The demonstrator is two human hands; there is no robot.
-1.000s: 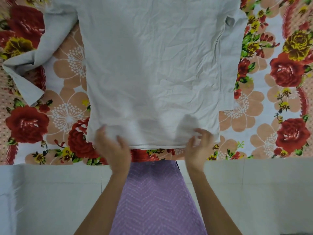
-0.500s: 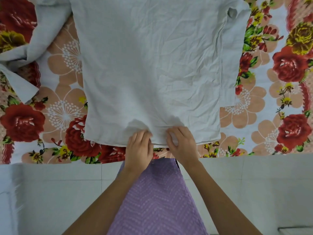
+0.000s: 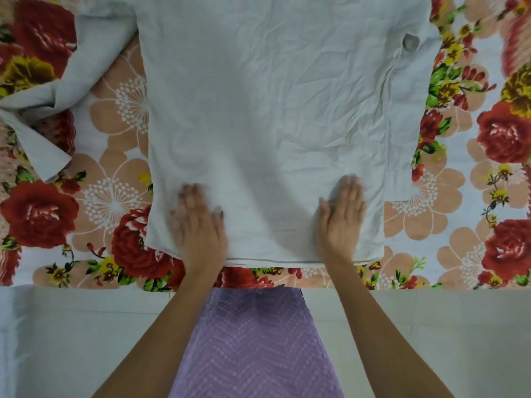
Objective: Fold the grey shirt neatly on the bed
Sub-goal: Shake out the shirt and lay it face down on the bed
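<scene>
Spreading over the upper part of the view as a floral bedsheet (image 3: 471,173), carrying big red roses, peach blossoms with white dotted centres, small yellow flowers and green leaves on a pale ground. Ending in a straight near edge and meeting a pale tiled floor (image 3: 431,334) below, crossed by thin grout lines. Hanging down at bottom centre as a purple garment (image 3: 253,346), showing a dotted zigzag pattern, overlapping the floor and reaching the bedsheet's near edge

One head-worn wide-angle view, straight down, close above the bed (image 3: 474,196) edge.
</scene>
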